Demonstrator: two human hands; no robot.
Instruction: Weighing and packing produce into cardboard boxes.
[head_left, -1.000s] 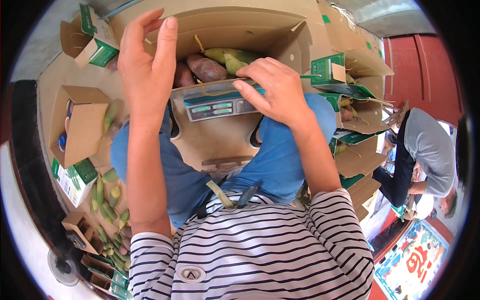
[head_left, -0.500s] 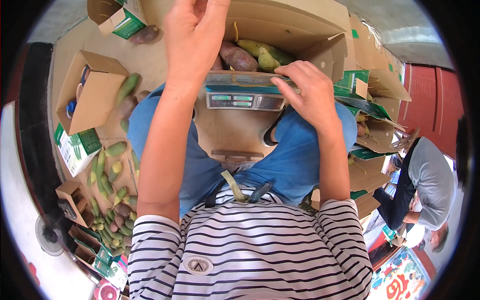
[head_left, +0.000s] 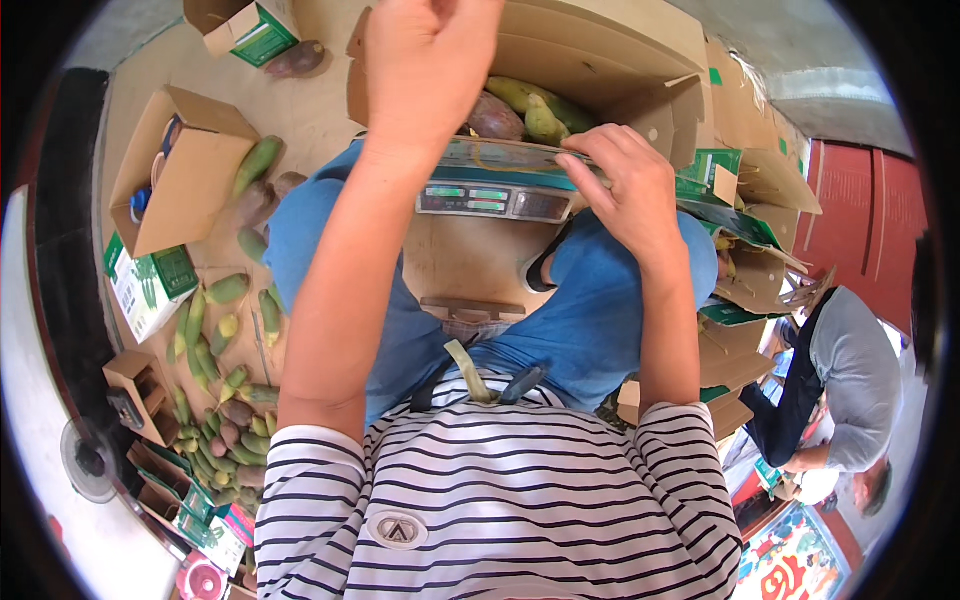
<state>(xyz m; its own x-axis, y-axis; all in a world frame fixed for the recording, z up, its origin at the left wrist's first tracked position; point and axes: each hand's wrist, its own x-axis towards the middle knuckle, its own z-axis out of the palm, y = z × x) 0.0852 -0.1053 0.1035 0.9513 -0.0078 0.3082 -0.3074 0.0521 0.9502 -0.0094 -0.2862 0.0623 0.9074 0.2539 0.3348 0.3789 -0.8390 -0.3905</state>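
An open cardboard box (head_left: 590, 62) rests on a digital scale (head_left: 495, 203) between my knees. Inside lie a dark reddish tuber-like vegetable (head_left: 495, 118), a long green one (head_left: 525, 95) and a small pale green one (head_left: 543, 122). My left hand (head_left: 425, 60) is raised over the left part of the box. Its fingers run out of the picture at the top, so what they do is hidden. At the box's near right rim, my right hand (head_left: 630, 185) has its fingers over the edge and its thumb on the near side.
Several green and reddish vegetables (head_left: 215, 345) lie on the floor at left, near a tilted cardboard box (head_left: 200, 180) and a green-white carton (head_left: 150, 285). More open boxes (head_left: 740, 350) stand close on the right. Another person in grey (head_left: 855, 370) bends over at far right.
My left hand has shifted right, farther over the box. My right hand stays at the rim with little change. The view has turned slightly.
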